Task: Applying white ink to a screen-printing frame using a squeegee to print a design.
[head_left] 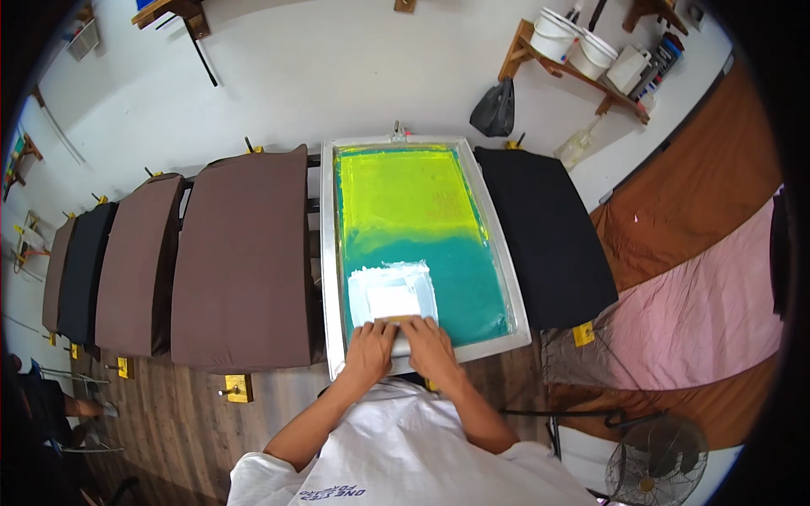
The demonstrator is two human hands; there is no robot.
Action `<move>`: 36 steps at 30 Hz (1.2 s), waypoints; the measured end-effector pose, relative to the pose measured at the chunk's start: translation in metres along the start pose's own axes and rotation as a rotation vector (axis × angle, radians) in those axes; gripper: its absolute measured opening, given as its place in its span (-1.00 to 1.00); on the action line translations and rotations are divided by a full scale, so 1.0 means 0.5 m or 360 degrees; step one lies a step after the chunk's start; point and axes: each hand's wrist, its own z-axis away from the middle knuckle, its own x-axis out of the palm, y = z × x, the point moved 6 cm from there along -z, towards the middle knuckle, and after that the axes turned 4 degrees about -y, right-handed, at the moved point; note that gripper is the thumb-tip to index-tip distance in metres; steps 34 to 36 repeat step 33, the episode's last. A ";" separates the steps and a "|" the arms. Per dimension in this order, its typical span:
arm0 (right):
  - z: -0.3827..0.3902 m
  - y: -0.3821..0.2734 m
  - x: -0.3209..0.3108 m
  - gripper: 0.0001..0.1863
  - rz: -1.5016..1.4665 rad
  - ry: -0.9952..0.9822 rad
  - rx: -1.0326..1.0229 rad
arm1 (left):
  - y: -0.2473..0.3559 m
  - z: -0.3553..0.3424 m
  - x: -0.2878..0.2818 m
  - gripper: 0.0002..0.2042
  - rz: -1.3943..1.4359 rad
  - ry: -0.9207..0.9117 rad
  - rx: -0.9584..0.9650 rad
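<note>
A screen-printing frame (pixel 511 282) with a silver metal rim lies in front of me. Its mesh is yellow-green at the far end and teal (pixel 468 282) toward me. On the near left part sits a pale rectangular area smeared with white ink (pixel 392 274). At the near edge of that patch, my left hand (pixel 369 350) and my right hand (pixel 430 347) are side by side, fingers closed over a squeegee. Only a thin light-brown strip of the squeegee (pixel 393 319) shows between them; the hands cover the rest.
Brown fabric-covered platens (pixel 240 261) stand to the left, with a black-covered platen (pixel 548 236) on the right. White buckets (pixel 554 34) rest on a wooden wall shelf. Brown and pink cloth (pixel 692 312) spreads at right, above a fan (pixel 656 460). A person's leg (pixel 84 407) shows far left.
</note>
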 end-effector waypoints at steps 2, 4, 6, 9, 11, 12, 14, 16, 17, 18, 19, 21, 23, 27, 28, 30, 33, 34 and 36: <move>-0.012 0.000 -0.027 -0.51 0.0030 -0.0065 0.0011 | 0.004 -0.004 0.002 -0.54 0.0052 -0.0115 -0.0021; -0.039 0.012 -0.037 -0.58 0.0057 -0.0349 0.0022 | -0.002 -0.043 -0.017 -0.66 0.0059 -0.0259 -0.0066; -0.093 0.019 -0.063 -0.66 0.0053 -0.0333 -0.0031 | -0.023 -0.086 -0.039 -0.77 0.0032 -0.0305 -0.0094; -0.165 0.050 -0.067 -0.69 0.0040 -0.0233 -0.0052 | -0.059 -0.158 -0.051 -0.66 -0.0080 -0.0251 -0.0111; -0.183 0.063 -0.055 -0.70 0.0012 -0.0216 -0.0039 | -0.075 -0.182 -0.046 -0.64 -0.0073 -0.0230 -0.0119; -0.187 0.063 -0.044 -0.69 0.0045 -0.0201 -0.0023 | -0.092 -0.180 -0.027 -0.60 0.0005 -0.0213 -0.0153; -0.173 0.064 -0.028 -0.64 0.0086 -0.0207 0.0047 | -0.088 -0.155 -0.010 -0.69 0.0044 -0.0133 -0.0094; -0.117 0.051 -0.015 -0.56 -0.0058 -0.0068 -0.0042 | -0.059 -0.103 0.005 -0.58 0.0001 -0.0124 -0.0122; -0.085 0.047 -0.006 -0.50 -0.0058 -0.0032 -0.0045 | -0.035 -0.074 0.011 -0.53 -0.0068 -0.0113 -0.0104; -0.055 0.040 0.002 -0.47 -0.0009 -0.0093 -0.0018 | -0.016 -0.048 0.015 -0.49 -0.0040 -0.0124 -0.0090; -0.030 0.026 -0.006 -0.50 -0.0034 -0.0103 -0.0009 | -0.002 -0.025 0.011 -0.49 -0.0012 -0.0102 -0.0092; -0.007 0.010 -0.026 -0.58 -0.0056 -0.0079 -0.0018 | 0.014 -0.013 -0.011 -0.49 0.0028 -0.0067 -0.0105; -0.026 0.014 -0.040 -0.59 -0.0017 -0.0265 0.0031 | 0.013 -0.027 -0.016 -0.52 0.0104 -0.0380 -0.0175; -0.132 0.030 -0.072 -0.65 0.0088 -0.0390 0.0039 | -0.040 -0.118 -0.039 -0.62 0.0002 -0.0334 -0.0208; -0.158 0.039 -0.074 -0.64 0.0098 -0.0357 0.0027 | -0.058 -0.143 -0.038 -0.66 -0.0012 -0.0240 -0.0198; -0.201 0.062 -0.070 -0.62 0.0043 -0.0331 0.0035 | -0.077 -0.174 -0.041 -0.70 -0.0028 -0.0111 -0.0159; -0.200 0.082 -0.031 -0.60 0.0143 -0.0374 0.0048 | -0.082 -0.173 -0.010 -0.61 -0.0029 -0.0267 -0.0283; -0.200 0.082 -0.031 -0.60 0.0143 -0.0374 0.0048 | -0.082 -0.173 -0.010 -0.61 -0.0029 -0.0267 -0.0283; -0.200 0.082 -0.031 -0.60 0.0143 -0.0374 0.0048 | -0.082 -0.173 -0.010 -0.61 -0.0029 -0.0267 -0.0283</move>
